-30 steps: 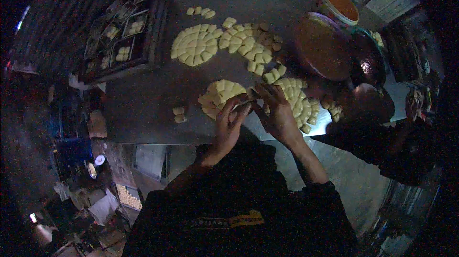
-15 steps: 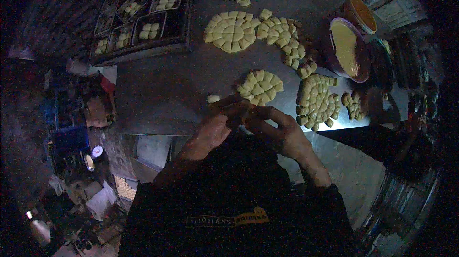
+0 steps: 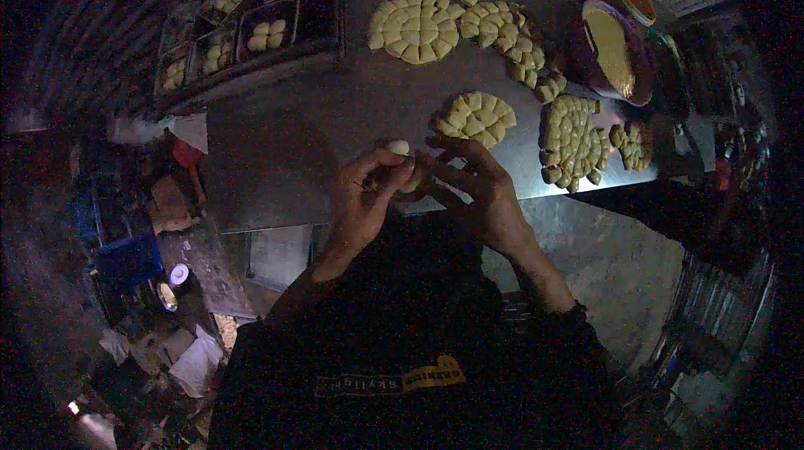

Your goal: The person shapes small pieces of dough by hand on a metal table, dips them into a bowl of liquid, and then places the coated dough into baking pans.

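At ten o'clock, dark metal baking trays [image 3: 251, 27] loaded with pale rounded dough balls, pushed further toward the upper rim than a second ago. Below them a bare stretch of the grey metal tabletop [image 3: 276, 157], now wider in view.

Near centre, left hand [image 3: 362, 194] curled, fingers closed around a small pale yellow dough piece [image 3: 410, 178], thumb pressing from above. Pulled back from the cut rounds a second ago, when both hands sat right on the near disc; now held at the near tabletop edge, close to the body. One more small pale lump [image 3: 399, 147] just above the left fingertips, possibly resting on the tabletop, hard to tell in this dim light.

Right hand [image 3: 477, 190] meeting the left at the same dough piece, fingers bent and pinching its other side. Judged from the lift away from the stack: one piece taken and being shaped between both palms.

At one o'clock, a round yellow dough disc scored into wedges [image 3: 476, 115], untouched. Further toward two o'clock, a second scored disc [image 3: 569, 142], then brown bowls with yellow filling [image 3: 615, 48].
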`<act>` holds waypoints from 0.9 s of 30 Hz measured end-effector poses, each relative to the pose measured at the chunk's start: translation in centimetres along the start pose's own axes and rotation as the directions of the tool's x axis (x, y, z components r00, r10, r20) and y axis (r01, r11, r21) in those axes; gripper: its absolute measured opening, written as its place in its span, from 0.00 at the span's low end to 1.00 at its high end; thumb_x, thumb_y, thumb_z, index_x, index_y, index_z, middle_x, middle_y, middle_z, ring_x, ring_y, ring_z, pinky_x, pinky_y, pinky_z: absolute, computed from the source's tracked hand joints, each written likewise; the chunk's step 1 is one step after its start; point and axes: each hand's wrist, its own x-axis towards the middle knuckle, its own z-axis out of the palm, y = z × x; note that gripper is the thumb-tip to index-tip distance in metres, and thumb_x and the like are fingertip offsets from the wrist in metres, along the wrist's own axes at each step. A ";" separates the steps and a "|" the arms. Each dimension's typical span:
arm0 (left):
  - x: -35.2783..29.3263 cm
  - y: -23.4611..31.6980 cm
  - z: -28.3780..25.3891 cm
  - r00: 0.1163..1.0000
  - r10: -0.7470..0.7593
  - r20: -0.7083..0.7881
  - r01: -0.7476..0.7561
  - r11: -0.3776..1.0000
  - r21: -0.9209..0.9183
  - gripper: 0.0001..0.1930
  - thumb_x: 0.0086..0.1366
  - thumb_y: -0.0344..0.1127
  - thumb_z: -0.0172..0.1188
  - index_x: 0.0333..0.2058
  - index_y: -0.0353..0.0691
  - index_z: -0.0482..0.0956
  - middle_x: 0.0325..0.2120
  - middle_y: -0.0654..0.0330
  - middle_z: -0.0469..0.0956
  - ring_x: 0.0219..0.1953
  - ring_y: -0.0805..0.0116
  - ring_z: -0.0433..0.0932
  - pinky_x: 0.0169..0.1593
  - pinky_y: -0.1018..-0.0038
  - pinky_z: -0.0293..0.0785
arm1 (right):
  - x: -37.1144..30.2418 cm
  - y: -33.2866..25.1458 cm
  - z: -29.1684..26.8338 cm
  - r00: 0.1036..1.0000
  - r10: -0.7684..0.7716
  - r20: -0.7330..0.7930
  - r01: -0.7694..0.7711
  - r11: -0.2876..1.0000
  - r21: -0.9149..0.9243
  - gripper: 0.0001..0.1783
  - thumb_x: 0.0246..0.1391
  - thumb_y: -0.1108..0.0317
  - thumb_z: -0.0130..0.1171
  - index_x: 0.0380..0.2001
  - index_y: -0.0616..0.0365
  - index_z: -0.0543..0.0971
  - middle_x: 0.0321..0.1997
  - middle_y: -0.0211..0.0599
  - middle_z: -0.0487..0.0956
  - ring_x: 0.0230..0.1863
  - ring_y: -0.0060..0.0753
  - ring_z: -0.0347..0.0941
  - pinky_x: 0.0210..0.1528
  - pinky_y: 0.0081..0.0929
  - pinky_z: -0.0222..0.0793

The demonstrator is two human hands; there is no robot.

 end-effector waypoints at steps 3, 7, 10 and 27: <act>-0.7 0.0 -0.1 0.959 -0.276 0.058 0.270 0.958 0.099 0.14 0.69 0.36 0.60 0.48 0.34 0.79 0.38 0.61 0.82 0.36 0.74 0.80 0.42 0.76 0.78 | -0.4 1.2 0.2 0.994 -0.009 0.113 0.022 0.992 -0.121 0.24 0.44 0.77 0.70 0.48 0.52 0.82 0.47 0.38 0.81 0.41 0.38 0.79 0.41 0.31 0.76; -1.2 -2.8 -0.3 0.866 -0.444 0.230 0.500 0.774 -0.387 0.16 0.69 0.37 0.59 0.52 0.36 0.78 0.42 0.61 0.81 0.39 0.74 0.80 0.43 0.74 0.78 | -1.0 0.6 -0.8 0.991 0.000 0.134 -0.006 0.999 0.048 0.18 0.46 0.79 0.67 0.44 0.56 0.82 0.43 0.39 0.82 0.40 0.39 0.81 0.42 0.32 0.78; -1.1 -1.4 -0.7 0.835 -0.355 0.420 0.545 0.642 -0.540 0.19 0.66 0.36 0.64 0.53 0.36 0.77 0.47 0.59 0.79 0.44 0.73 0.79 0.46 0.73 0.78 | -1.9 1.7 -0.8 0.980 -0.042 0.193 0.024 0.995 0.094 0.14 0.48 0.79 0.66 0.41 0.58 0.82 0.41 0.39 0.81 0.40 0.38 0.80 0.41 0.32 0.78; -4.3 -16.6 1.0 0.997 0.047 -0.069 -0.014 0.910 0.415 0.20 0.69 0.35 0.55 0.58 0.36 0.72 0.45 0.56 0.81 0.44 0.60 0.81 0.52 0.64 0.76 | -6.9 5.9 5.0 0.933 -0.203 0.298 0.231 0.971 -0.063 0.20 0.50 0.70 0.57 0.48 0.60 0.77 0.55 0.53 0.75 0.48 0.56 0.76 0.49 0.45 0.76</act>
